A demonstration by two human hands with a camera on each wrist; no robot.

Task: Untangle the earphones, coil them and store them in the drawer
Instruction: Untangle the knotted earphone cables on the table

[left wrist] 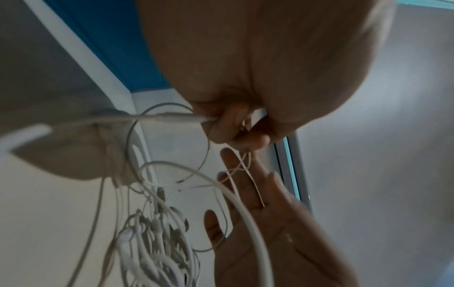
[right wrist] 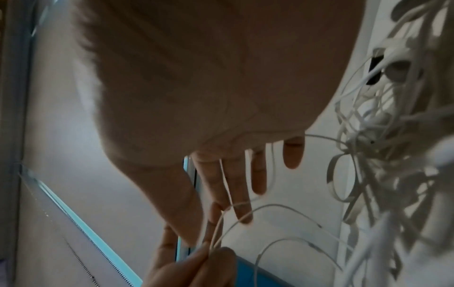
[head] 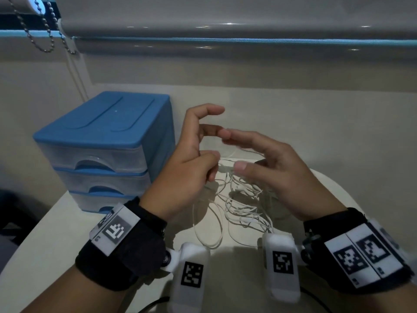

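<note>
1. The desk point(head: 338, 195) fills the lower half of the head view, pale and rounded at its right corner.
2. A blue drawer unit point(head: 106, 152) stands at centre left on the desk, its three clear drawers shut.
3. The left hand point(head: 191, 159) is at the centre of the frame, just right of the drawer unit; its grip is closed, thumb and curled fingers pinching a strand of the earphones.
4. The right hand point(head: 277, 172) is right of centre, fingers nearly straight and spread, with thin strands lying across them; its grip is loose, not clenched.
5. The earphones point(head: 241, 206), a white tangle, hang between both hands, loops reaching the desk at lower centre.
</note>
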